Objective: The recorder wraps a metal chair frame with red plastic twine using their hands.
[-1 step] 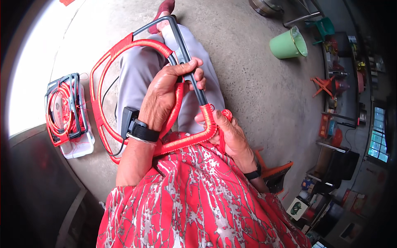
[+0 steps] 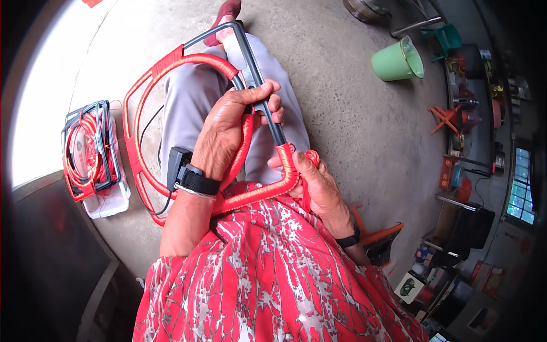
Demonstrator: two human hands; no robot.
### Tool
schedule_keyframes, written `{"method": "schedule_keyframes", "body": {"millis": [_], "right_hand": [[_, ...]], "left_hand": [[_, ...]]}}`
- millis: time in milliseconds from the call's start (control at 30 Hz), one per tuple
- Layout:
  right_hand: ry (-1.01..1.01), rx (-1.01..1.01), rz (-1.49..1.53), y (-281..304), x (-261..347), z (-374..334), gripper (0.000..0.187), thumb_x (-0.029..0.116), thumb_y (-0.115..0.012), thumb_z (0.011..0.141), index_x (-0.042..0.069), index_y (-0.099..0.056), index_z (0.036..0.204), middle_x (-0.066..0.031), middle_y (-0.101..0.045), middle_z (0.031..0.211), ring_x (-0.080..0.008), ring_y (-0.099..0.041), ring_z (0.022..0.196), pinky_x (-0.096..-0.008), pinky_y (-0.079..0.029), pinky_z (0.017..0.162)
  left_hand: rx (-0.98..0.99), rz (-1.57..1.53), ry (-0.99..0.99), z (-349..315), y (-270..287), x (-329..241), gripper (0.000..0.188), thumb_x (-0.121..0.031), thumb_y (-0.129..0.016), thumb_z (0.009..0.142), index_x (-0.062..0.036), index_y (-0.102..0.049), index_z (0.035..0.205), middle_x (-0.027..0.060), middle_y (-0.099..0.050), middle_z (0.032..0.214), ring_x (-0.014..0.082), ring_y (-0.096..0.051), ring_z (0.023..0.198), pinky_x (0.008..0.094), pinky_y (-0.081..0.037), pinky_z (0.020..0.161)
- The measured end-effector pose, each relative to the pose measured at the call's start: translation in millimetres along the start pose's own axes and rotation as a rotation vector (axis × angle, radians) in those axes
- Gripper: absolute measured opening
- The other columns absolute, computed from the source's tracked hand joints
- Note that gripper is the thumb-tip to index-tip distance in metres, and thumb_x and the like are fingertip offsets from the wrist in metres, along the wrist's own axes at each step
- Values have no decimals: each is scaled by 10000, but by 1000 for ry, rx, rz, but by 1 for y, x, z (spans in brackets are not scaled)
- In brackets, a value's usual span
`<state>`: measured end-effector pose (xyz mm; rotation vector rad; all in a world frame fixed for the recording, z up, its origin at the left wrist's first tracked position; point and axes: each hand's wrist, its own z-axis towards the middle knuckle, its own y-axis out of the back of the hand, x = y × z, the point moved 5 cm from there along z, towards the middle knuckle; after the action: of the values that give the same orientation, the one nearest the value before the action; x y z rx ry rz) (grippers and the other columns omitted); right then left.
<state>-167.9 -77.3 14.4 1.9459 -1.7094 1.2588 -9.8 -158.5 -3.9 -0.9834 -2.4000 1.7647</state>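
Note:
A dark metal frame [image 2: 247,50] with rounded corners and a ring inside it lies across my lap. Red cord [image 2: 250,199] is wound tightly round much of the frame and ring; the far side and upper right side are bare metal. My left hand [image 2: 231,117] is closed round the bare right side, thumb on top, where the ring meets the frame. At the near right corner, my right hand [image 2: 319,185] holds a bundle of loose red cord [image 2: 306,196] against the wrapped bend. Some of its fingers are hidden behind the frame.
On the floor at left, a white plastic tray [image 2: 108,208] holds several similar frames [image 2: 91,151] with red cord. A green bin [image 2: 397,59] stands at far right. Crowded shelves [image 2: 467,114] line the right wall. An orange-edged object [image 2: 383,236] is beside my right forearm.

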Motion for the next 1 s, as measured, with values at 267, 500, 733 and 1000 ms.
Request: {"method": "schedule_keyframes", "body": {"millis": [267, 500, 733, 1000], "right_hand": [[165, -170, -381, 1, 4, -1, 498, 470, -576, 924, -21, -662, 908, -41, -623, 799, -70, -550, 650, -219, -454, 560], [221, -293, -209, -2, -12, -5, 476, 445, -570, 930, -24, -652, 911, 9, -557, 684, -40, -471, 579, -201, -366, 519], [129, -321, -412, 30, 12, -5, 357, 362, -574, 956, 18, -645, 890, 80, -390, 556, -7, -301, 463, -215, -223, 417], [282, -269, -438, 4, 50, 20, 404, 426, -643, 900, 24, -661, 873, 69, -437, 601, -26, -391, 552, -229, -321, 473]], "left_hand": [[-22, 57, -20, 5, 0, -2, 174, -130, -580, 931, 33, -556, 988, 87, -554, 703, 223, -543, 637, 330, -469, 635], [-24, 85, 0, 8, 7, 5, 164, -120, -555, 939, 33, -545, 998, 88, -550, 704, 227, -542, 639, 337, -472, 635], [-19, -48, -13, 4, 5, -5, 152, -109, -561, 936, 34, -540, 984, 83, -544, 710, 222, -539, 647, 331, -477, 646], [-8, -102, 6, 1, 3, -4, 147, -97, -557, 936, 37, -540, 993, 84, -537, 719, 216, -525, 647, 313, -475, 648]]}}
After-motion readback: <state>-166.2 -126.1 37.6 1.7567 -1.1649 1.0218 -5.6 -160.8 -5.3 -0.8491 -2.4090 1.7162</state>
